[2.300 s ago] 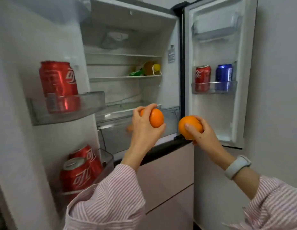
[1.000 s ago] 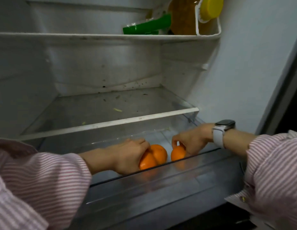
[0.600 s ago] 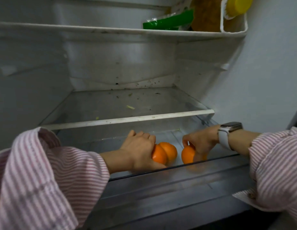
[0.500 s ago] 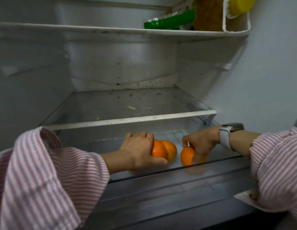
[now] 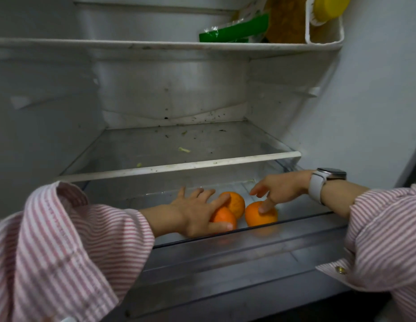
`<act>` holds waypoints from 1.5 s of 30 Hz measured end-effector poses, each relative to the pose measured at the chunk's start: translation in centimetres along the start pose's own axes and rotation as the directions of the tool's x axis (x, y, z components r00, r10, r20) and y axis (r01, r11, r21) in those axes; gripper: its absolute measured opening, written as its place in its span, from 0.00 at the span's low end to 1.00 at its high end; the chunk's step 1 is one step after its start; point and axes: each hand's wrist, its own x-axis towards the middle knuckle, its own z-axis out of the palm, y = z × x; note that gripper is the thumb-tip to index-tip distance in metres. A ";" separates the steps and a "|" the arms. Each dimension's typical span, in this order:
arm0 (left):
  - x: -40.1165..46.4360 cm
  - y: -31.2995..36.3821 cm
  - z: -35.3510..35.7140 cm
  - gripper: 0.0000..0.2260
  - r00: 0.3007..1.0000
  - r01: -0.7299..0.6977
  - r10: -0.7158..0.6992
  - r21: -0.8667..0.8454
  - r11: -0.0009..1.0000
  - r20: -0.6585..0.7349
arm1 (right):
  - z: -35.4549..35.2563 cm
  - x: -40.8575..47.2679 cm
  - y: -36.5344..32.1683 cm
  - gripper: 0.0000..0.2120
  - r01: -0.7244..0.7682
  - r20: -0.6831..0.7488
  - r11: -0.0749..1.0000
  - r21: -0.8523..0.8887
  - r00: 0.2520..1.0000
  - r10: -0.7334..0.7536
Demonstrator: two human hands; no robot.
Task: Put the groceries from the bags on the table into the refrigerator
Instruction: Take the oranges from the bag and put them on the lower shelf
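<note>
oranges: i see three oranges (image 5: 234, 203) in the clear crisper drawer (image 5: 295, 219), bunched near its front wall.
left grip: my left hand (image 5: 197, 213) rests spread over the two left oranges, fingers straight, clasping nothing.
right grip: right hand (image 5: 280, 190) loose, one fingertip touching the right orange (image 5: 253, 216).
key relation: fruit lies directly under both hands, round, no long axis.

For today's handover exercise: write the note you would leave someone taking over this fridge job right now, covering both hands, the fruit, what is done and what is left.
Left hand: open, fingers spread over two oranges.
Right hand: open, one fingertip on the third orange.
All three lie in the clear crisper drawer, which is pulled out.
Done: oranges placed.
Left: lift both hands away, push the drawer in, fetch more from the bags, which are out of view.
</note>
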 end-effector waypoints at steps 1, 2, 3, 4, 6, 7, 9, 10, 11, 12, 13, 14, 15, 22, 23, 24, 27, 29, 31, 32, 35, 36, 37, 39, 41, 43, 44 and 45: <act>0.1 -0.1 -0.4 0.34 1.000 0.008 -0.009 -0.025 1.000 -0.014 | -0.1 -0.2 0.0 0.27 0.025 -0.045 1.000 0.013 0.999 -0.024; 0.2 -0.3 -1.0 0.33 0.999 0.007 -0.009 -0.049 0.999 -0.042 | -0.3 -0.3 0.0 0.24 0.052 -0.094 0.998 0.024 0.994 -0.049; 0.2 -0.4 -1.6 0.32 0.997 -0.009 0.003 -0.066 0.998 -0.082 | -0.5 -0.3 0.0 0.22 0.080 -0.142 0.996 0.041 0.987 -0.073; 0.2 -0.4 -2.3 0.29 0.992 -0.035 0.025 -0.081 0.996 -0.121 | -0.6 -0.4 0.0 0.20 0.106 -0.179 0.992 0.063 0.979 -0.093; -0.4 -0.3 -3.8 0.22 0.978 -0.092 0.070 -0.105 0.990 -0.197 | -0.8 -0.9 -0.3 0.16 0.150 -0.216 0.981 0.123 0.969 -0.121; -0.8 -0.2 -4.5 0.19 0.963 -0.116 0.082 -0.120 0.986 -0.256 | -1.0 -1.2 -0.6 0.15 0.169 -0.224 0.972 0.163 0.966 -0.131; -1.7 0.0 -5.6 0.16 0.920 -0.133 0.062 -0.157 0.979 -0.387 | -1.2 -2.1 -1.4 0.10 0.224 -0.253 0.942 0.249 0.954 -0.160; -2.3 0.1 -6.2 0.15 0.894 -0.110 0.034 -0.145 0.983 -0.446 | -1.3 -2.8 -2.0 0.09 0.262 -0.289 0.925 0.275 0.940 -0.181; -2.9 0.1 -6.8 0.14 0.871 -0.049 -0.004 -0.096 0.994 -0.490 | -1.4 -3.6 -2.6 0.10 0.302 -0.346 0.913 0.274 0.917 -0.200; -3.5 0.1 -7.3 0.15 0.852 0.050 -0.057 -0.027 0.998 -0.521 | -1.6 -4.3 -3.3 0.11 0.336 -0.426 0.912 0.233 0.879 -0.215; -4.2 0.2 -7.8 0.16 0.825 0.161 -0.124 0.020 0.987 -0.551 | -1.6 -4.9 -4.0 0.12 0.356 -0.509 0.920 0.165 0.830 -0.229; -4.9 0.3 -8.2 0.17 0.786 0.252 -0.197 0.013 0.968 -0.586 | -1.6 -5.6 -4.8 0.13 0.359 -0.581 0.928 0.096 0.778 -0.241; -5.9 0.5 -8.5 0.17 0.739 0.313 -0.262 -0.027 0.949 -0.621 | -1.5 -6.2 -5.5 0.14 0.359 -0.636 0.932 0.049 0.730 -0.248; -16.6 4.4 -4.8 0.21 0.206 0.376 -0.396 -0.302 0.876 -0.895 | 3.6 -10.4 -11.1 0.16 0.607 -0.934 0.787 -0.113 0.205 -0.292; -18.4 5.1 -3.3 0.21 0.157 0.375 -0.412 -0.332 0.865 -0.898 | 5.3 -11.2 -12.0 0.16 0.666 -0.951 0.734 -0.134 0.121 -0.283; -20.2 5.9 -1.6 0.20 0.122 0.381 -0.449 -0.375 0.845 -0.885 | 7.0 -11.8 -12.8 0.17 0.717 -0.961 0.680 -0.150 0.057 -0.272; -25.4 9.4 5.3 0.19 0.083 0.416 -0.575 -0.496 0.762 -0.814 | 14.0 -13.4 -15.0 0.18 0.814 -0.964 0.548 -0.192 -0.053 -0.260; -28.9 12.2 10.7 0.18 0.135 0.459 -0.654 -0.538 0.707 -0.744 | 19.7 -14.2 -16.7 0.16 0.863 -0.952 0.469 -0.190 -0.045 -0.303; -32.6 15.3 15.6 0.16 0.181 0.486 -0.711 -0.567 0.665 -0.679 | 25.8 -15.2 -18.5 0.16 0.908 -0.915 0.404 -0.114 0.062 -0.398; -34.6 17.0 17.6 0.15 0.189 0.504 -0.727 -0.570 0.648 -0.660 | 29.0 -15.9 -19.3 0.16 0.918 -0.881 0.392 -0.062 0.134 -0.453; -40.8 21.1 21.9 0.14 0.192 0.540 -0.784 -0.603 0.587 -0.591 | 37.2 -18.8 -21.3 0.16 0.914 -0.764 0.399 0.070 0.307 -0.568; -43.1 21.8 23.3 0.14 0.190 0.573 -0.814 -0.611 0.546 -0.549 | 39.6 -20.0 -22.2 0.16 0.905 -0.704 0.404 0.136 0.375 -0.603; -45.4 22.3 24.9 0.16 0.182 0.610 -0.849 -0.620 0.493 -0.496 | 41.8 -21.1 -23.3 0.17 0.891 -0.628 0.407 0.201 0.436 -0.645; -51.0 23.2 28.4 0.17 0.143 0.680 -0.918 -0.637 0.364 -0.371 | 46.3 -23.4 -26.1 0.19 0.872 -0.507 0.419 0.254 0.489 -0.710; -57.6 24.2 31.5 0.16 0.071 0.737 -0.959 -0.634 0.236 -0.275 | 50.4 -25.9 -30.1 0.20 0.874 -0.434 0.423 0.240 0.487 -0.758; -64.6 25.4 34.0 0.16 -0.033 0.789 -0.974 -0.604 0.113 -0.226 | 54.6 -28.6 -34.8 0.21 0.890 -0.363 0.400 0.217 0.454 -0.814; -68.3 25.9 35.1 0.17 -0.081 0.808 -0.977 -0.587 0.051 -0.196 | 56.7 -30.2 -37.2 0.19 0.895 -0.322 0.387 0.220 0.441 -0.838; -71.8 26.4 36.0 0.17 -0.130 0.818 -0.978 -0.574 -0.014 -0.161 | 58.8 -31.9 -39.6 0.18 0.901 -0.285 0.371 0.224 0.425 -0.860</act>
